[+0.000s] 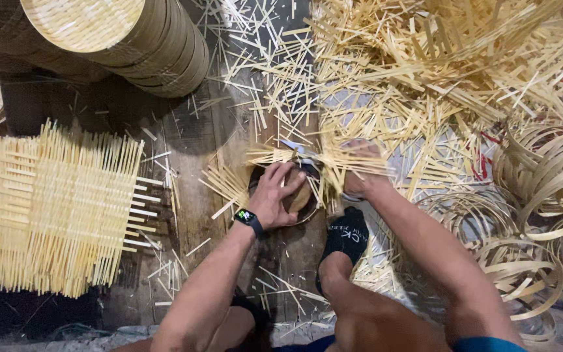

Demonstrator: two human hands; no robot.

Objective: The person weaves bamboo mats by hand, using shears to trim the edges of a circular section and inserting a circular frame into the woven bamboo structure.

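Observation:
My left hand (274, 195), with a black watch on its wrist, presses down on a small round dark frame (302, 201) covered by a woven bamboo mat whose loose strip ends (229, 182) stick out around the rim. My right hand (361, 168) is closed in a fist just right of the frame, among the strip ends. Grey metal blades (296, 148) of a cutting tool reach left from it over the frame's far edge. My foot in a black sock (346, 236) rests beside the frame.
A square woven bamboo mat (60, 208) lies at the left. A stack of round bamboo trays (144, 45) lies on its side at the top left. Cut bamboo strips (425, 72) pile up at the top right, and coiled bamboo hoops (542, 195) sit at the right.

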